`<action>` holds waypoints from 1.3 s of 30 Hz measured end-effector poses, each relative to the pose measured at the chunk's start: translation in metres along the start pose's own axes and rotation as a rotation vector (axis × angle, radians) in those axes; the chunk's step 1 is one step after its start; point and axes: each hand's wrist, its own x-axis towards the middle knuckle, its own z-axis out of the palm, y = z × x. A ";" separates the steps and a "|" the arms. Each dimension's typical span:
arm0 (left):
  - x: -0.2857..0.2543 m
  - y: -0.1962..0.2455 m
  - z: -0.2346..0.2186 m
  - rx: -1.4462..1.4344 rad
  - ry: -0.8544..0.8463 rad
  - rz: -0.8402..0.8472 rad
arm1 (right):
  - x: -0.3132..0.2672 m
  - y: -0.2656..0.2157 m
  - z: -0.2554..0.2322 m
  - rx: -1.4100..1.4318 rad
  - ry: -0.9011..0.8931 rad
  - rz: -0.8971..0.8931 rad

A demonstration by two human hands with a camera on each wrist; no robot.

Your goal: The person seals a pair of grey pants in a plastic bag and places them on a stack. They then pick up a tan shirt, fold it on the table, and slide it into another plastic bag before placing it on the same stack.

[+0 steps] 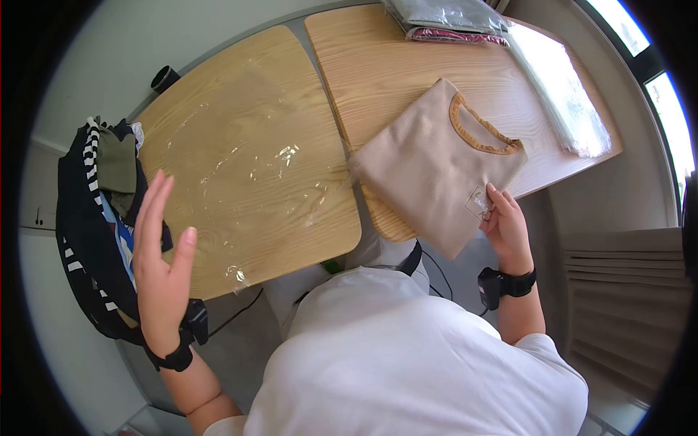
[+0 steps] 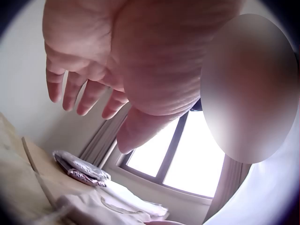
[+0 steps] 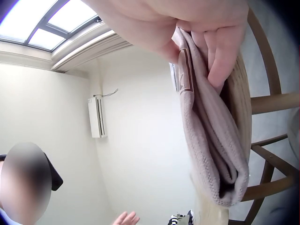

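Observation:
My right hand (image 1: pixel 507 227) pinches the near edge of a folded beige sweatshirt (image 1: pixel 429 160), thumb on top beside a small square patch (image 1: pixel 478 203). In the right wrist view the fingers go under the folded layers of the sweatshirt (image 3: pixel 215 150). Its brown-trimmed collar (image 1: pixel 465 120) faces the far right. My left hand (image 1: pixel 161 265) is raised at the left table's edge, fingers straight, holding nothing; its bare palm (image 2: pixel 145 51) shows in the left wrist view. A clear plastic bag (image 1: pixel 251 156) lies flat on the left tabletop.
Dark, striped and olive clothes (image 1: pixel 98 225) are heaped at the far left. Packaged garments (image 1: pixel 454 18) are stacked at the back, and clear plastic sleeves (image 1: pixel 563 94) lie along the right side. A gap separates the two wooden tabletops (image 1: pixel 342 40). A black cup-like object (image 1: pixel 165 78) stands behind the left one.

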 end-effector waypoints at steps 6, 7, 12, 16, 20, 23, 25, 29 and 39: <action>0.005 0.096 0.096 -0.184 -0.497 0.542 | -0.015 0.010 -0.004 -0.042 -0.011 0.042; 0.006 0.102 0.120 -0.184 -0.516 0.615 | -0.018 0.011 -0.005 -0.053 -0.005 0.042; 0.005 0.118 0.223 0.058 -0.184 0.860 | -0.033 0.028 -0.016 0.111 -0.241 -0.038; 0.003 0.120 0.239 -0.039 -0.052 0.822 | -0.039 0.051 -0.026 -0.621 0.052 -0.497; 0.010 0.119 0.221 -0.290 -0.192 0.724 | -0.024 0.058 -0.026 -1.210 0.258 -1.140; 0.010 0.112 0.217 -0.395 -0.266 0.725 | -0.009 0.054 -0.024 -1.281 0.240 -1.352; 0.014 0.107 0.205 -0.426 -0.334 0.764 | -0.005 0.042 -0.018 -1.312 0.195 -1.405; 0.013 0.092 0.170 -0.660 -0.330 0.573 | -0.010 0.006 0.001 -1.559 -0.119 -1.291; 0.017 0.081 0.184 -1.323 -0.632 -0.447 | -0.006 -0.029 0.009 -1.537 -0.485 -1.030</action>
